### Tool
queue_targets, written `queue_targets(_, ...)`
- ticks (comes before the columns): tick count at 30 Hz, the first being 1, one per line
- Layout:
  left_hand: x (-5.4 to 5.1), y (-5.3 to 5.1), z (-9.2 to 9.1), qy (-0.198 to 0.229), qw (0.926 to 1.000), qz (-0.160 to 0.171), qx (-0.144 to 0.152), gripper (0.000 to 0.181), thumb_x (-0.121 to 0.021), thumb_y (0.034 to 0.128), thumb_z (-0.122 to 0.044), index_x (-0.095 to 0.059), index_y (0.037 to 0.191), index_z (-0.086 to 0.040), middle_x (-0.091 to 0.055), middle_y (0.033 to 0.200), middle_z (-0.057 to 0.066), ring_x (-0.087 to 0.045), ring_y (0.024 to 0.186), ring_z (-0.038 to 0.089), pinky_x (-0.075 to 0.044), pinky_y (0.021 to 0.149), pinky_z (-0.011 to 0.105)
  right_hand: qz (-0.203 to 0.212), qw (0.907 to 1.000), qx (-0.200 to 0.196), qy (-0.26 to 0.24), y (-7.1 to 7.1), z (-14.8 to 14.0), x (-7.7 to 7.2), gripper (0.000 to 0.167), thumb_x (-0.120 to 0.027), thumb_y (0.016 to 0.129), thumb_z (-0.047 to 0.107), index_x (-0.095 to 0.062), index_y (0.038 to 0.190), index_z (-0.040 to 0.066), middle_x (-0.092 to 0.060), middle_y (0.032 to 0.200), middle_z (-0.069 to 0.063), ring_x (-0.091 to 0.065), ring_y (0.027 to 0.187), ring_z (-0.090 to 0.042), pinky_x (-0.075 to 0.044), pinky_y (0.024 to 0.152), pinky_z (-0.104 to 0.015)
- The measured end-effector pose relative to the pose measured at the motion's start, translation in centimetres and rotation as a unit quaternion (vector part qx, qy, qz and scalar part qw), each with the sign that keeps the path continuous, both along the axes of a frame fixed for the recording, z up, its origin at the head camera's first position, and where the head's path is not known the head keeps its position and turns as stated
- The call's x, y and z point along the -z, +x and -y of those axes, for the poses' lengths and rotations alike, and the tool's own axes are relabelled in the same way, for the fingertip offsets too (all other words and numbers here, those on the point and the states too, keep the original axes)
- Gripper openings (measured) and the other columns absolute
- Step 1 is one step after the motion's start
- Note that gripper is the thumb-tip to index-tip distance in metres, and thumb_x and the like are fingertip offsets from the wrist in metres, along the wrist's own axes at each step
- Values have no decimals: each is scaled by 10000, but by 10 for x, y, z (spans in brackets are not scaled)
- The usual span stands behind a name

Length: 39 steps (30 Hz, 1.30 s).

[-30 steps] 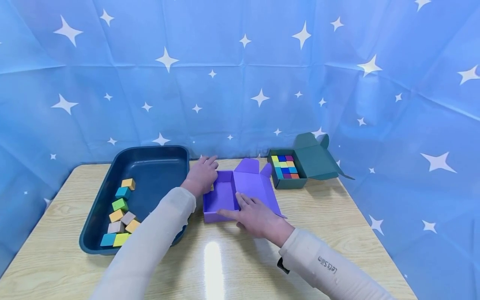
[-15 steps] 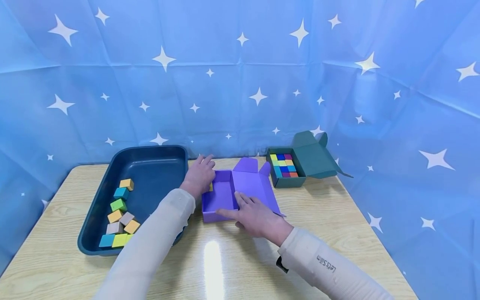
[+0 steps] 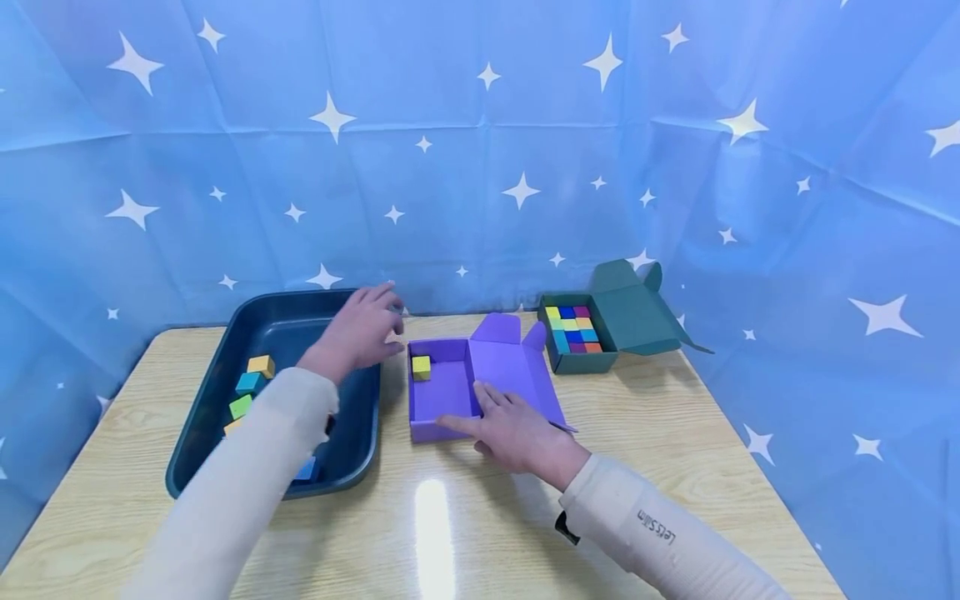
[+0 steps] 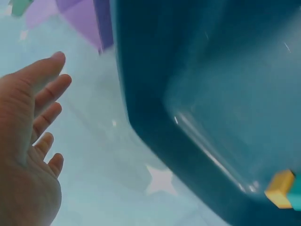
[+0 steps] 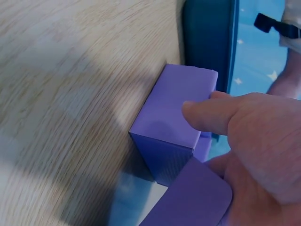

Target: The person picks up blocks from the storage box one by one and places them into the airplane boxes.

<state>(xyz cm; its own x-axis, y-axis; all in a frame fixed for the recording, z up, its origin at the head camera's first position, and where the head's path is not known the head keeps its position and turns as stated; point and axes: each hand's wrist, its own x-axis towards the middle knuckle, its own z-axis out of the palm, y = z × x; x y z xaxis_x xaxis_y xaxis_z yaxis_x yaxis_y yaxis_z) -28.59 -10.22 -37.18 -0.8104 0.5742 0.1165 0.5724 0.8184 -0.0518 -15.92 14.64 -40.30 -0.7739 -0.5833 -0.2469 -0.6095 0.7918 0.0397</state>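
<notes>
In the head view a purple box (image 3: 442, 434) stands in the middle with its lid (image 3: 510, 371) folded out to the right. A yellow cube (image 3: 422, 368) sits in its back left corner. My left hand (image 3: 358, 327) is in the air over the right rim of the dark blue tray (image 3: 367, 467), holding nothing. The left wrist view shows its fingers (image 4: 49, 94) loosely bent and apart from the tray. My right hand (image 3: 517, 433) rests on the purple box, fingers extended along its right edge and thumb against its front wall (image 5: 174, 103).
Several coloured cubes (image 3: 261, 366) lie along the left of the blue tray; my left arm hides some. A dark green box (image 3: 581, 364) with an open lid (image 3: 637, 317) stands at the back right, packed with coloured cubes. A starred blue cloth (image 3: 450, 233) hangs behind the table.
My left hand has left the purple box and moved left towards the tray, uncovering the yellow cube in the corner. My right hand stays on the box.
</notes>
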Motion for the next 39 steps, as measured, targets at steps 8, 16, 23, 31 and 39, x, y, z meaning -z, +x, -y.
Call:
queue_targets(8, -20, 12, 78, 609, 9955, 78, -725, 251, -751, 849, -280, -750, 1031, -106, -505, 1421, 156, -187, 1487, 381, -170, 1196, 601, 49, 9999, 9, -154, 1, 0, 0, 581, -552, 994, 285, -301, 1485, 468, -336, 1549, -244, -288, 1472, -367, -383, 1125, -553)
queue_targets(16, -12, 23, 138, 474, 9906, 380, -1222, 248, -744, 846, -226, -745, 1027, -57, -508, 1373, 230, -188, 1445, 452, -175, 1141, 672, 72, 9997, 17, -221, 1, 0, 0, 577, -560, 990, 271, -320, 1481, 457, -356, 1540, -242, -292, 1468, -380, -387, 1116, -567)
queue_targets(23, 8, 22, 162, 431, 9796, 842, -1776, 300, -734, 851, -218, -727, 1065, -8, -477, 1365, 301, -177, 1407, 512, -155, 1121, 705, 89, 9998, 52, -171, 2, 0, -1, 577, -559, 990, 295, -310, 1483, 462, -345, 1545, -244, -303, 1463, -383, -395, 1108, -571)
queue_targets(31, 25, 15, 165, 166, 9749, 979, -1992, 339, -726, 858, -233, -711, 1106, -3, -472, 1353, 315, -174, 1385, 529, -156, 1126, 707, 24, 9999, 68, -128, 2, 0, 1, 592, -571, 984, 295, -303, 1482, 468, -343, 1547, -240, -306, 1463, -375, -399, 1107, -566)
queue_targets(39, 35, 11, 169, -145, 9738, 829, -2115, 374, -735, 846, -254, -706, 1119, 1, -436, 1384, 341, -171, 1382, 531, -166, 1134, 699, -49, 10000, 47, -73, 2, 0, 1, 602, -579, 979, 301, -293, 1479, 479, -340, 1549, -240, -314, 1460, -372, -405, 1103, -562)
